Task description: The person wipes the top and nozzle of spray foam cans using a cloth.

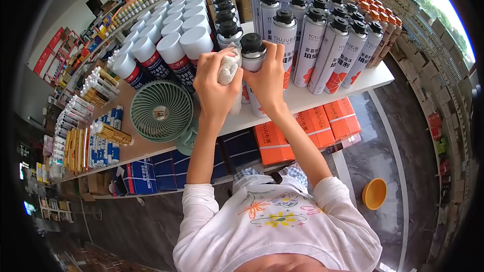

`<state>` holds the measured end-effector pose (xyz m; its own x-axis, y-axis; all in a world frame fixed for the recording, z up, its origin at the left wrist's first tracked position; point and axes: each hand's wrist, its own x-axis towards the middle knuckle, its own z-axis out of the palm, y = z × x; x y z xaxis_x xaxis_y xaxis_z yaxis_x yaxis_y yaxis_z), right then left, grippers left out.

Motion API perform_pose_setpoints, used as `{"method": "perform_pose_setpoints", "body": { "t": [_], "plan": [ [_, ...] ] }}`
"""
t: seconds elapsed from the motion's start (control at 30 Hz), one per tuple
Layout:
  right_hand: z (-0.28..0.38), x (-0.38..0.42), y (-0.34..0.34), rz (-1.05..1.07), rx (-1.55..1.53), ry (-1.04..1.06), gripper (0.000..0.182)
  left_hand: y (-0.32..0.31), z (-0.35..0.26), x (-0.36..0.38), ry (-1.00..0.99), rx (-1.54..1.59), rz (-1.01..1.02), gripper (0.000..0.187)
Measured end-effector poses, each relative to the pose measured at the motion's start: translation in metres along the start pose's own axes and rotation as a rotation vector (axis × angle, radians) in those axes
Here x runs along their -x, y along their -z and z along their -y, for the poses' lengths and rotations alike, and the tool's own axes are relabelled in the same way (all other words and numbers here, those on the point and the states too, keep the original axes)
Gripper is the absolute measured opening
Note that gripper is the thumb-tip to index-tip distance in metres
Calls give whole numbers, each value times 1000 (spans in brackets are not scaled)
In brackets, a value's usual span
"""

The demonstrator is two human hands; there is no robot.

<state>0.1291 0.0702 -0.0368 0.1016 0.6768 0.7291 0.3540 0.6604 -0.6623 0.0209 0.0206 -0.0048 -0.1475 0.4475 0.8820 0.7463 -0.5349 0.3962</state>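
White cloth (228, 66) sat bunched in left hand (214, 83), pressed on can (252, 65) near table's (370, 78) front edge; right hand (269, 78) clasped can. Best kept upright, wiped under firm hold.

The grey foam cans (334, 53) on the shelf read "YOUJU" above large vertical Chinese characters.
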Motion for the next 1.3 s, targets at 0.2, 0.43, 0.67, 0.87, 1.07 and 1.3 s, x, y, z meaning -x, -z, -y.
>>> {"method": "perform_pose_setpoints", "body": {
  "t": [0.2,0.43,0.67,0.87,1.07,1.3],
  "plan": [
    [-1,-1,1,7,13,4,63,-6,-13,-5,21,-7,49,34],
    [5,0,1,39,8,-33,55,-1,-5,-10,-211,-54,114,33],
    [-3,0,-3,5,68,21,60,0,1,-9,-436,-213,190,46],
    [-6,0,3,56,2,17,64,-6,-3,-6,-464,-74,226,43],
    [-3,-2,-4,-8,72,6,71,13,3,-6,-256,55,0,30],
    [-3,1,-6,-2,76,40,69,-2,2,-9,-166,39,51,33]
  ]
}}
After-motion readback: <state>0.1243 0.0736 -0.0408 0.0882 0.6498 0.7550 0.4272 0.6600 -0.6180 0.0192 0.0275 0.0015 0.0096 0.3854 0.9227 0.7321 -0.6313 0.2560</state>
